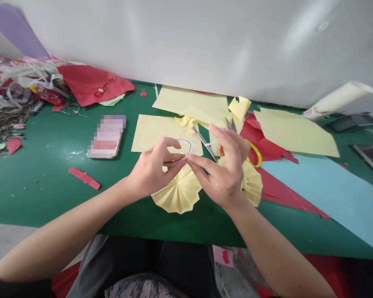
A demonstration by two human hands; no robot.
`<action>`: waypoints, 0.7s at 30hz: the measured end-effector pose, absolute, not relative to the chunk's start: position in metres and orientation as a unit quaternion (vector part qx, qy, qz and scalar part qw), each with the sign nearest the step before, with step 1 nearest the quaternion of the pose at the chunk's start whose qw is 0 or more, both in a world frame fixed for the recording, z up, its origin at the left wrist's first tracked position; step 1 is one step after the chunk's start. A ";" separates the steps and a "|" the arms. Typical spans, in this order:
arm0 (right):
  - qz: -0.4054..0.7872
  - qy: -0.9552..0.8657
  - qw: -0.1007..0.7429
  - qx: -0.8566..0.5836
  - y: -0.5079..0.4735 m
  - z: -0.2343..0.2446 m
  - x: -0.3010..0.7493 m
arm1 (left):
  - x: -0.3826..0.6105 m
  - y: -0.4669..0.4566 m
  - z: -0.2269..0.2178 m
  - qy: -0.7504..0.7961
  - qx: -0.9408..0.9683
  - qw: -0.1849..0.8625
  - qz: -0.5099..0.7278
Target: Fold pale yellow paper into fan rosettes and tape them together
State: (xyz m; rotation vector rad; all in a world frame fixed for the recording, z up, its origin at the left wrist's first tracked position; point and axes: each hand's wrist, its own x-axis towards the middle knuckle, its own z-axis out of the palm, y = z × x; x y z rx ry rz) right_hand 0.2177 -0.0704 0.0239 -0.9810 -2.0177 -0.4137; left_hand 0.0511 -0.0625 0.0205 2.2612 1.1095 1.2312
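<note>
Between the thumb and fingers of my left hand (152, 165) is a thin white ring (191, 145) that looks like a roll of tape. My right hand (225, 167) pinches at the ring's near edge, its thumb and index fingertips meeting the left fingertips; what lies between those tips is too small to make out. Below the hands, a pleated yellow paper rosette (177, 192) lies on the green table. Another pleated yellow paper piece (253, 184) is partly hidden behind my right hand. Scissors with yellow handles (257, 155) lie behind that hand, beside a long silver blade (205, 142).
Yellow paper sheets (189, 101) lie toward the white wall. Red paper (257, 142) and a blue sheet (323, 182) spread rightward, near a white paper roll (342, 99). A phone (107, 136) and a red strip (84, 178) lie left, before heaped scraps (15, 91).
</note>
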 end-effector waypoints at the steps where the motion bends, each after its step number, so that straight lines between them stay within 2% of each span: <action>1: -0.181 -0.802 0.415 -0.389 -0.070 0.025 0.217 | 0.051 -0.063 0.021 0.389 0.794 0.168 0.436; 8: -0.202 -0.795 0.415 -0.394 -0.069 0.027 0.213 | 0.050 -0.065 0.022 0.400 0.773 0.226 0.436; 16: -0.106 -0.807 0.414 -0.408 -0.071 0.029 0.214 | 0.048 -0.064 0.022 0.426 0.749 0.247 0.443; 21: -0.145 -0.808 0.406 -0.400 -0.072 0.030 0.214 | 0.047 -0.064 0.025 0.402 0.770 0.247 0.429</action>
